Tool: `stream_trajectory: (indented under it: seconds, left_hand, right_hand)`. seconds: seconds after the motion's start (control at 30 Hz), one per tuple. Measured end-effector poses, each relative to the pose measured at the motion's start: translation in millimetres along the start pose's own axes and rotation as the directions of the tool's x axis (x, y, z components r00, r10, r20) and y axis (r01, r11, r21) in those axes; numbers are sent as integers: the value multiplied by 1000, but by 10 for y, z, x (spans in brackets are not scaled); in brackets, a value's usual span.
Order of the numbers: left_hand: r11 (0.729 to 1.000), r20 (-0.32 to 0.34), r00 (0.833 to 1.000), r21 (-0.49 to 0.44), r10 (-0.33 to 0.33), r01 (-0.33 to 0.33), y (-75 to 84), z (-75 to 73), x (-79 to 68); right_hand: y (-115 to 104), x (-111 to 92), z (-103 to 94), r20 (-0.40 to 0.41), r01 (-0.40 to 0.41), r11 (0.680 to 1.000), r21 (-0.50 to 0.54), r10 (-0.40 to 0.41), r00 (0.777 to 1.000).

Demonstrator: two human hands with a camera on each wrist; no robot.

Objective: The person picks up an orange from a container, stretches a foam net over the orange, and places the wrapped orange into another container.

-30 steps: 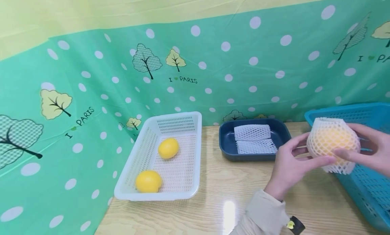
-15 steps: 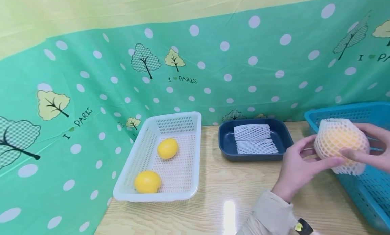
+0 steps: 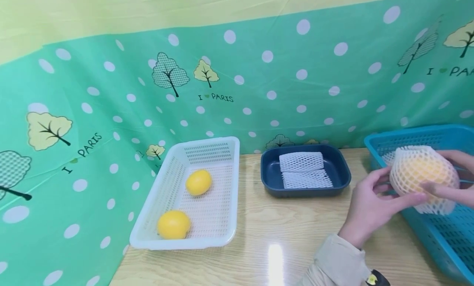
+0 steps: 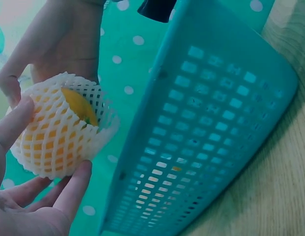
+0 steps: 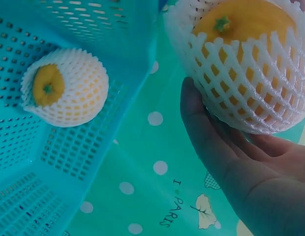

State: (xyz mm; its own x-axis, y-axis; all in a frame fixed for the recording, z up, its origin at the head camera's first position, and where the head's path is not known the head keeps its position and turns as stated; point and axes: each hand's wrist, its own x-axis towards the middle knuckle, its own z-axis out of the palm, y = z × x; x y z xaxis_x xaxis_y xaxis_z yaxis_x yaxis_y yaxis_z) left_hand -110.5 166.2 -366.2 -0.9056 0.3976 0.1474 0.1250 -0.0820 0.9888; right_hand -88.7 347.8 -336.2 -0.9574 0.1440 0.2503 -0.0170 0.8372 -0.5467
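An orange in a white foam net sleeve point(image 3: 424, 181) is held up at the right, in front of the blue basket point(image 3: 418, 224). My left hand point(image 3: 375, 210) grips its left side between thumb and fingers. On its other side my right hand point(image 3: 457, 183) holds it, thumb across the front. One end of the sleeve is open, and bare orange peel point(image 4: 81, 105) shows there in the left wrist view. In the right wrist view the green stem end point(image 5: 222, 24) is visible. A second netted orange point(image 5: 69, 88) lies inside the blue basket.
A white basket point(image 3: 233, 195) at the left holds two bare oranges, one farther back point(image 3: 198, 182) and one nearer point(image 3: 174, 225). A navy tray point(image 3: 268, 175) at the back carries two foam nets, one upper point(image 3: 301, 160) and one lower point(image 3: 307, 179). A green dotted cloth point(image 3: 252, 92) hangs behind.
Both hands have moved right with the netted orange, farther over the blue basket's near-left edge. The head view has shifted slightly, so the baskets and tray appear a little farther left.
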Motion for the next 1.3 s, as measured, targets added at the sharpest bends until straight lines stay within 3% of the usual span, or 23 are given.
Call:
stream_trajectory:
  seconds: [0.27, 0.7, 0.97, 1.3]
  left_hand:
    - [998, 1, 1000, 54, -30, 30, -67, 10, -8]
    - [992, 6, 999, 122, -44, 43, -137, 44, -27]
    - [987, -45, 994, 122, -98, 103, -206, 73, -46]
    - [979, -46, 983, 95, -176, 180, -291, 118, -66]
  right_hand:
    - [15, -8, 14, 16, 1, 1000, -23, 0, 1000]
    - [307, 33, 63, 24, -36, 996, -87, 38, 999]
    - [627, 115, 150, -33, -41, 996, -84, 38, 999]
    - [712, 138, 159, -53, -86, 990, -110, 80, 995]
